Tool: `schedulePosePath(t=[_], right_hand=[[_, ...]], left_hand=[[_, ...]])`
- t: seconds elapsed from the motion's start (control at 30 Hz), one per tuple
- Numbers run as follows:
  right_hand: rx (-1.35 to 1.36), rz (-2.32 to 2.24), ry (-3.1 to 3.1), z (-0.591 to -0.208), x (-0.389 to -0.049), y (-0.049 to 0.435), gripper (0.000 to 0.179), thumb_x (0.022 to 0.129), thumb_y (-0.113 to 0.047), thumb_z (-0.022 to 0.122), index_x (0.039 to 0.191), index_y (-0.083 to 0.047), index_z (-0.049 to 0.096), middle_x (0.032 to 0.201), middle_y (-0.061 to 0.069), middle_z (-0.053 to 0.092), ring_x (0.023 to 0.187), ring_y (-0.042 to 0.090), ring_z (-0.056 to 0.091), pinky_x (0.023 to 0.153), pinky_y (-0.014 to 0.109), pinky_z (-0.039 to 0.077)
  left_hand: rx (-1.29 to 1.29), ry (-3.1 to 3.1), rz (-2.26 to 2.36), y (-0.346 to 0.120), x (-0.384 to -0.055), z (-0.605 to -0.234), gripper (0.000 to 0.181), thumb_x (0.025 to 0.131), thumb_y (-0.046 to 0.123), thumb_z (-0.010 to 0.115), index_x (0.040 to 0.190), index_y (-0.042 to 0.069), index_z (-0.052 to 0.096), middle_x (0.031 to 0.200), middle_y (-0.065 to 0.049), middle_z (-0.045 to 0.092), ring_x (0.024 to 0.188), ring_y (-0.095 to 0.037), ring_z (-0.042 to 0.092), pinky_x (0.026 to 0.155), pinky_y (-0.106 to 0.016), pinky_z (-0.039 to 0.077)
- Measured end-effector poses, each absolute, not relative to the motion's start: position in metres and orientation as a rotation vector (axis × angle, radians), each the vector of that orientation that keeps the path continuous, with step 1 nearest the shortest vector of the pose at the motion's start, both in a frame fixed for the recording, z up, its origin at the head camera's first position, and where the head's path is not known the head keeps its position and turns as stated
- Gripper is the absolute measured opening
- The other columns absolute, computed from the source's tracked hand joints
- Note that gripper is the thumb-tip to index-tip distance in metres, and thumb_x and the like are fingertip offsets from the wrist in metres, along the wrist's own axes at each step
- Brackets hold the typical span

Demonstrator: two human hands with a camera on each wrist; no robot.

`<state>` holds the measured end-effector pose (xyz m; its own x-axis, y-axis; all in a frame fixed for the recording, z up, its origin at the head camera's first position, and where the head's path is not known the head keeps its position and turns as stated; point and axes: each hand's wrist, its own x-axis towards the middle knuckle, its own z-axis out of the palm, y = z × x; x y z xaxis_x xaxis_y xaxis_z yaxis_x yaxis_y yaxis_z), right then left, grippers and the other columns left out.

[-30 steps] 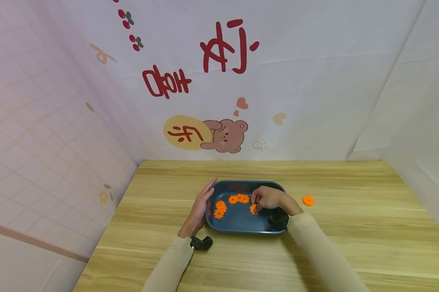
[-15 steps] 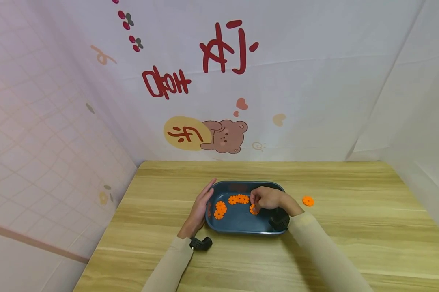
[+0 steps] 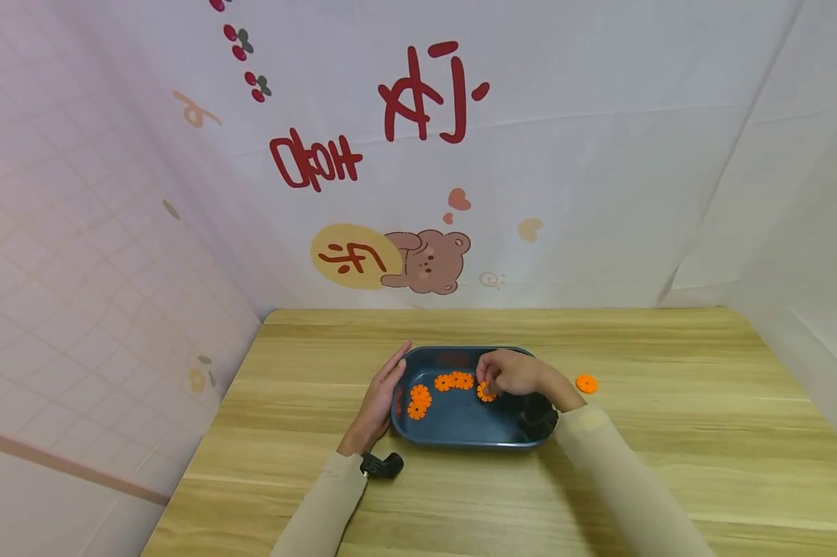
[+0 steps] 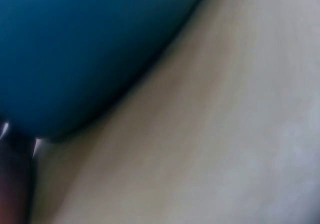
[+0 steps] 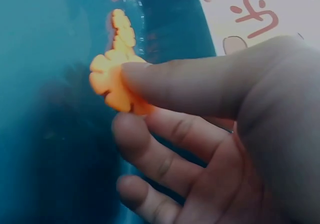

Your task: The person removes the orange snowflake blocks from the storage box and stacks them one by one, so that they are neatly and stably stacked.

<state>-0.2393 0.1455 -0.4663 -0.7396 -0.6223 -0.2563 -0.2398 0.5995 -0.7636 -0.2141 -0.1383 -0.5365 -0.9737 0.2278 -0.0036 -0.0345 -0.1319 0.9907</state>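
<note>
My right hand (image 3: 514, 371) pinches an orange notched plastic disc (image 3: 486, 393) between thumb and finger, over the right half of a dark blue tray (image 3: 460, 445). In the right wrist view the disc (image 5: 107, 81) shows its petal-like edge, thumb pressed flat on its face, other fingers loosely bent below. Along the tray's left end rests my left hand (image 3: 377, 402), its fingers straight against the outer wall. The left wrist view is blurred and mostly shows the blue tray wall (image 4: 90, 48). Inside lie more orange discs: one cluster (image 3: 419, 402) at left, another row (image 3: 453, 381) near the far wall.
A single orange disc (image 3: 587, 384) lies on the wooden table (image 3: 669, 464), right of the tray. Behind the table rises a white wall cloth (image 3: 585, 170) printed with a bear and red characters. Black camera mounts sit on both wrists.
The pinched disc has come up a little and tipped, and my right wrist has shifted slightly right. My left hand stays at the tray's end; the other discs lie as before.
</note>
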Motion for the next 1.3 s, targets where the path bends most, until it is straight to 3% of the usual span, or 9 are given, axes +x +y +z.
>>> schedulePosePath(t=[0.63,0.9,1.07,1.3], right_hand=[[-0.630,-1.274,2.221,-0.451,-0.234,0.163,0.031,0.090,0.006,0.052,0.118,0.008,0.064,0.092,0.014,0.065,0.070,0.023,0.066,0.069,0.039,0.059],[-0.630,-1.427,2.130,-0.446,-0.233,0.172,0.040,0.085,0.016,0.048,0.123,0.011,0.058,0.092,0.018,0.062,0.087,0.044,0.068,0.078,0.041,0.060],[-0.630,-1.473,2.088,-0.445,-0.231,0.179,0.035,0.088,0.014,0.056,0.123,0.010,0.057,0.093,0.017,0.061,0.095,0.043,0.069,0.083,0.042,0.058],[-0.658,-1.478,2.107,-0.445,-0.228,0.190,0.034,0.090,0.001,0.068,0.123,0.002,0.060,0.099,0.019,0.061,0.098,0.035,0.071,0.084,0.033,0.058]], left_hand=[[0.240,1.930,2.237,-0.139,-0.213,-0.536,0.054,0.104,0.041,0.047,0.153,0.021,0.040,0.161,0.006,0.029,0.150,-0.016,0.019,0.123,-0.044,0.014],[0.257,1.908,2.253,-0.139,-0.214,-0.536,0.054,0.104,0.042,0.047,0.153,0.021,0.040,0.162,0.004,0.027,0.151,-0.017,0.017,0.123,-0.044,0.014],[0.262,1.900,2.263,-0.138,-0.214,-0.536,0.056,0.103,0.043,0.048,0.154,0.020,0.039,0.162,0.004,0.028,0.151,-0.016,0.018,0.123,-0.043,0.014],[0.257,1.928,2.249,-0.138,-0.213,-0.536,0.058,0.104,0.043,0.048,0.154,0.017,0.038,0.161,0.005,0.029,0.150,-0.016,0.018,0.123,-0.043,0.013]])
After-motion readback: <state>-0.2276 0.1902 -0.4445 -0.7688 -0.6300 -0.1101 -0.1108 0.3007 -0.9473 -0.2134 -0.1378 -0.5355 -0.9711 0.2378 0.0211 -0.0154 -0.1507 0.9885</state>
